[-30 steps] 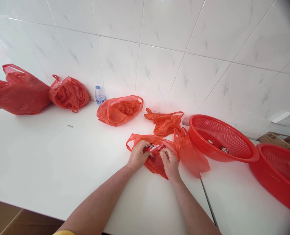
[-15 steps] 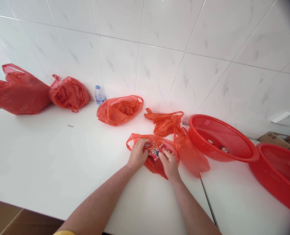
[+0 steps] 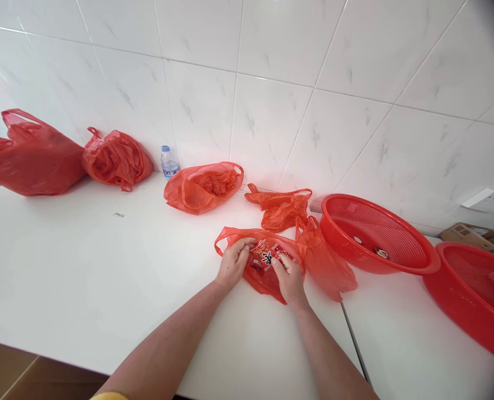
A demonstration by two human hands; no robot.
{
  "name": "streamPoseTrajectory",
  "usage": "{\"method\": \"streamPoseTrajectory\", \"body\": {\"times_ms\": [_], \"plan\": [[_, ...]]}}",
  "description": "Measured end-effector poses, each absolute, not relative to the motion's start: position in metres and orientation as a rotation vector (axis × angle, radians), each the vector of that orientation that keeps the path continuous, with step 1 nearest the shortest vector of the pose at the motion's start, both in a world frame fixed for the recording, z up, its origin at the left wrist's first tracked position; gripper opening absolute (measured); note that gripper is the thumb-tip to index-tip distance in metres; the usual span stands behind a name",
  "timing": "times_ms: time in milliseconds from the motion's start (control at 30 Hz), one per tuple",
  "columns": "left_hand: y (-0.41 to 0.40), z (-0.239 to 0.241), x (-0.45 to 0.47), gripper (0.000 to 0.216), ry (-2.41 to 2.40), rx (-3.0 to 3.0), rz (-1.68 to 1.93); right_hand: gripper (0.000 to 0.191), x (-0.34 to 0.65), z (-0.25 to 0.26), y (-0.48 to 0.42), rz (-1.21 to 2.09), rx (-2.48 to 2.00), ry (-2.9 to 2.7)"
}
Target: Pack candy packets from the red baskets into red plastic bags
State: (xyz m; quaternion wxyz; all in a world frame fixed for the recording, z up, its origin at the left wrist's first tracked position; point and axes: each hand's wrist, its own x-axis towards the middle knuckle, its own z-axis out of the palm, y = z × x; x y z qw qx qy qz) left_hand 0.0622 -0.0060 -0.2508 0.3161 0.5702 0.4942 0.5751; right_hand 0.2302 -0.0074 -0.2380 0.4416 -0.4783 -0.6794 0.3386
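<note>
Between my two hands is a small red snack packet (image 3: 264, 256) with dark lettering, held over an opened red plastic bag (image 3: 267, 288) on the white table. My left hand (image 3: 233, 261) pinches the packet's left edge between thumb and fingers. On the other side, my right hand (image 3: 289, 276) grips its right edge, thumb on top. Another red packet (image 3: 286, 253) shows behind the right fingers, inside the bag. Just right of my right hand lies a second red plastic bag (image 3: 330, 269), its contents hidden.
Two red plastic baskets (image 3: 380, 222) stand at the right, the nearer-to-middle one holding a few small items. Along the tiled wall are a crumpled red bag (image 3: 286, 211), an open red bag (image 3: 203, 189), a water bottle (image 3: 169, 164) and two full red bags (image 3: 117, 158) farther left.
My left fingers have shifted slightly on the packet, and more of its printed face shows. The bags and baskets stay where they were.
</note>
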Motion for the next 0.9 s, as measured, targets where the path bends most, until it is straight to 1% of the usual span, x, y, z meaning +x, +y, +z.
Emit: {"method": "streamPoseTrajectory", "body": {"times_ms": [300,600,733,900], "plan": [[-0.002,-0.256,0.067,0.021,1.295,1.446,1.567,0.022,0.231,-0.242,-0.006,0.797,-1.176,-1.708],[0.004,-0.251,0.052,0.017,1.432,1.338,1.656,0.021,0.24,-0.241,-0.001,0.579,-1.235,-1.512],[0.003,-0.246,0.047,0.016,1.501,1.318,1.693,0.017,0.237,-0.242,0.0,0.475,-1.215,-1.607],[0.003,-0.245,0.042,0.013,1.633,1.292,1.763,0.01,0.223,-0.247,0.0,0.268,-1.113,-1.917]]}}
